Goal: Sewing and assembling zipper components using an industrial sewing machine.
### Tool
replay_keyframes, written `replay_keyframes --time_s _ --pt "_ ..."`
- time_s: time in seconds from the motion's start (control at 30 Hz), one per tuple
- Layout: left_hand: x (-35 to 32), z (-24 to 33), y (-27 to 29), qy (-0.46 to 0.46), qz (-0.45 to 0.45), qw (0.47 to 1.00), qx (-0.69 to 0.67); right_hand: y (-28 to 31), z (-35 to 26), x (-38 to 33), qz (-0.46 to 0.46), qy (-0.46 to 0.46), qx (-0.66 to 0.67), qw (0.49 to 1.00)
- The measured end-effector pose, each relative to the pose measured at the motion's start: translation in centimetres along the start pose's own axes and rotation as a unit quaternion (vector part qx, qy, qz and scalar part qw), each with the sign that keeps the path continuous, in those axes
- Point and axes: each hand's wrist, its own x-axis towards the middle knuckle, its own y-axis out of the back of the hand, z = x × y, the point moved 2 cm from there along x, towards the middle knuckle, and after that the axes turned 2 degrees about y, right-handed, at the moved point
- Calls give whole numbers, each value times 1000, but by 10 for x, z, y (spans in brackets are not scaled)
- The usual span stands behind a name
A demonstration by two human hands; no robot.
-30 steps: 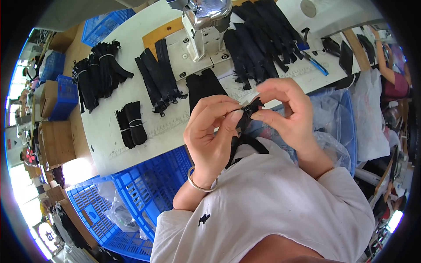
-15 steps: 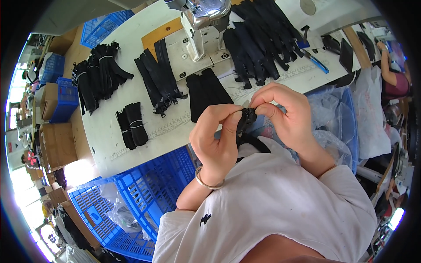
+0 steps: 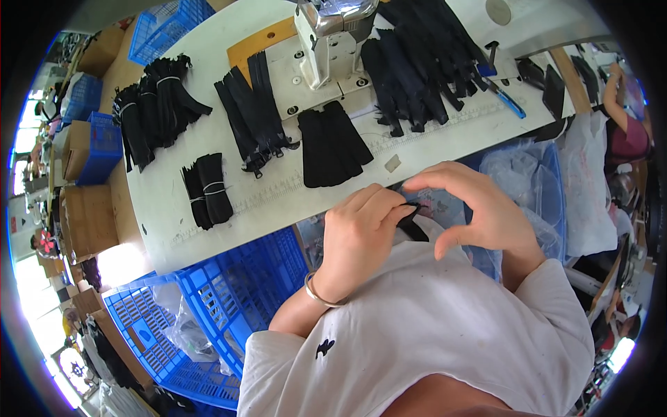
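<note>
My left hand [image 3: 361,226] is closed over a black zipper [image 3: 415,228] at the table's front edge. Only a short dark end of it shows past the fingertips, against the white shirt; the rest is hidden by the hand. My right hand [image 3: 479,208] is open just to the right, thumb and fingers spread apart, with nothing visible between them. Beyond the hands, a fan of flat black strips [image 3: 333,146] lies on the table. Left of it are black zippers with metal pulls [image 3: 253,118], and a small tied bundle [image 3: 208,191] is nearer the edge.
A sewing machine [image 3: 330,45] stands at the back, with many black zippers [image 3: 410,76] at its right. A blue pen [image 3: 507,99] and a small beige piece [image 3: 393,163] lie on the white table [image 3: 271,208]. Blue crates [image 3: 229,299] and a plastic-lined blue bin [image 3: 552,187] flank me.
Both hands were pinching the black zipper together. My right hand has let go and opened; my left has turned knuckles-up and lowered slightly, with the zipper mostly covered.
</note>
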Motion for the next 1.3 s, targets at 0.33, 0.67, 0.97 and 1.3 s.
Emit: replay_keyframes --time_s 0.33,0.67,0.97,1.3 --pt "17 -13 16 45 95 991 84 12 22 0 24 8 -156 987" --pt "22 -49 24 218 170 942 193 19 82 -26 212 -207 311 903" --pt "17 -62 26 188 198 942 195 -11 71 -4 78 -225 364 901" --pt "13 -60 29 162 221 945 177 -23 63 14 55 -193 342 918"
